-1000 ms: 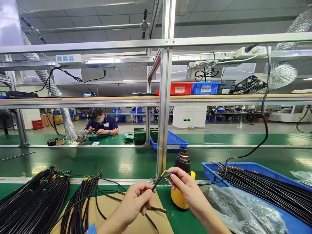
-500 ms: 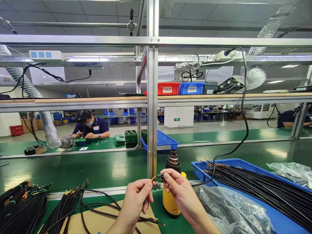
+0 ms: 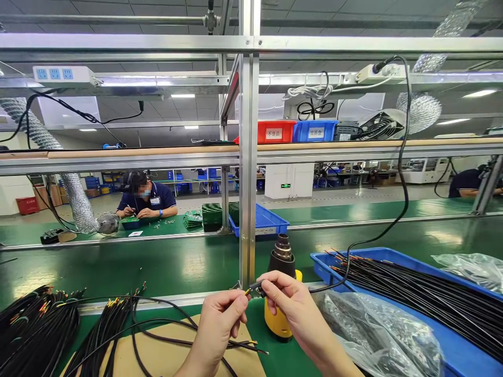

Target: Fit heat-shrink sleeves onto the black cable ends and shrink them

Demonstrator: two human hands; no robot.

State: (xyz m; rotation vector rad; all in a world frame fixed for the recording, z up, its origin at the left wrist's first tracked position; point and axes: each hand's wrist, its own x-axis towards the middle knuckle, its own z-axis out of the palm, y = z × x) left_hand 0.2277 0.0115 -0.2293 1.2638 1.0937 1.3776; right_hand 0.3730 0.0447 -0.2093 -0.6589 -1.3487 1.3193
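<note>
My left hand (image 3: 220, 320) is closed, pinching a thin yellow wire (image 3: 247, 291) between thumb and forefinger. Opposite it, my right hand (image 3: 294, 310) grips a short black tube (image 3: 256, 285), which looks like heat-shrink tubing. The tube's end meets the wire's tip; how far it has gone over the wire I cannot make out. Directly behind my right hand a yellow heat gun (image 3: 277, 319) stands upright, its metal nozzle pointing up. Black cables (image 3: 168, 341) with stripped, coloured ends run under my left hand across a brown cardboard sheet (image 3: 126, 358).
Bundles of black cables (image 3: 51, 330) lie at the left. On the right, a blue tray (image 3: 318, 264) holds many long cables, with a clear plastic bag (image 3: 377, 335) in front. A metal post (image 3: 247, 209) rises ahead. A co-worker (image 3: 147, 199) sits across the bench.
The tube has come up to the wire's tip, where a small gap showed before. Both hands keep their pinch. The camera view has shifted slightly.
</note>
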